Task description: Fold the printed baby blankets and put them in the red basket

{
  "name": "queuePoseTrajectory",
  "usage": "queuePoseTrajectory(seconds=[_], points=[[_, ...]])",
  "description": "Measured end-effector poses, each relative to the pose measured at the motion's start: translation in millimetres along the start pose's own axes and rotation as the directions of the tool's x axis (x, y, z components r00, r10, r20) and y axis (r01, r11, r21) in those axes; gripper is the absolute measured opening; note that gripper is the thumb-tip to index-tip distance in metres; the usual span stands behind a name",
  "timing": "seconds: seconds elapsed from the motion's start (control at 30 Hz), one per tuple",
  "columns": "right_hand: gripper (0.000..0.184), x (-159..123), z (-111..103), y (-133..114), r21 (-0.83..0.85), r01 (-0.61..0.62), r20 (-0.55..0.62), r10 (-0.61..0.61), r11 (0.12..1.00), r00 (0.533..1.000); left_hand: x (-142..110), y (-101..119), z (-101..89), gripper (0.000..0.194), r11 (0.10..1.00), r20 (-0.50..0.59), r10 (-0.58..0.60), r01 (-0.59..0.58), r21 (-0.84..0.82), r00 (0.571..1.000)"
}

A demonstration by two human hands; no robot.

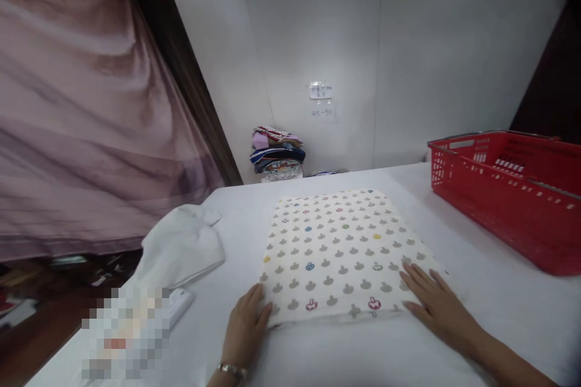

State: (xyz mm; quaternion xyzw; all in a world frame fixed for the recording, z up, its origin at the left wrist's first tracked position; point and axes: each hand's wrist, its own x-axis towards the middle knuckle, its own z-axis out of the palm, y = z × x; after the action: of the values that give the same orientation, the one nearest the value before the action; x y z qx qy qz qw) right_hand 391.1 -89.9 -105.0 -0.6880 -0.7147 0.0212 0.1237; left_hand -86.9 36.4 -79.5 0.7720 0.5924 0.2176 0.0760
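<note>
A folded cream cloth (pixel 338 251) printed with small grey and coloured shapes lies flat on the white table (pixel 481 296) in front of me. My left hand (pixel 247 323) rests at its near left corner, fingers curled against the edge. My right hand (pixel 433 302) lies flat on the near right corner, fingers stretched out and slightly apart. Neither hand lifts the cloth.
A red plastic basket (pixel 508 193) stands at the right of the table. A bundled white cloth (pixel 181 248) lies at the left. A stack of folded fabrics (pixel 276 154) sits by the back wall. A pink curtain (pixel 82 109) hangs at the left.
</note>
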Motion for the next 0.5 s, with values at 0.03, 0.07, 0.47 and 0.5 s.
queuePoseTrajectory(seconds=[0.03, 0.07, 0.47, 0.5], points=[[0.063, -2.5, 2.1, -0.9, 0.014, -0.009, 0.011, 0.009, 1.000, 1.000, -3.1, 0.2, -3.6, 0.051, 0.999, -0.014, -0.042, 0.041, -0.026, 0.999], [0.064, -3.3, 3.4, -2.6, 0.031, -0.024, 0.021, 0.023, 0.999, 1.000, -4.9, 0.9, -8.0, 0.050, 0.993, -0.011, -0.099, 0.099, -0.058, 0.995], [0.065, 95.1, -38.0, -131.3, 0.422, 0.108, 0.316, -0.257, 0.900, 0.913, 159.0, 22.9, -11.4, 0.028, 0.854, 0.306, -0.383, 0.460, -0.242, 0.872], [0.065, 107.3, -39.5, -138.5, 0.438, 0.105, 0.336, -0.270, 0.893, 0.902, 179.6, 25.8, -4.5, 0.028, 0.853, 0.290, -0.383, 0.456, -0.253, 0.877]])
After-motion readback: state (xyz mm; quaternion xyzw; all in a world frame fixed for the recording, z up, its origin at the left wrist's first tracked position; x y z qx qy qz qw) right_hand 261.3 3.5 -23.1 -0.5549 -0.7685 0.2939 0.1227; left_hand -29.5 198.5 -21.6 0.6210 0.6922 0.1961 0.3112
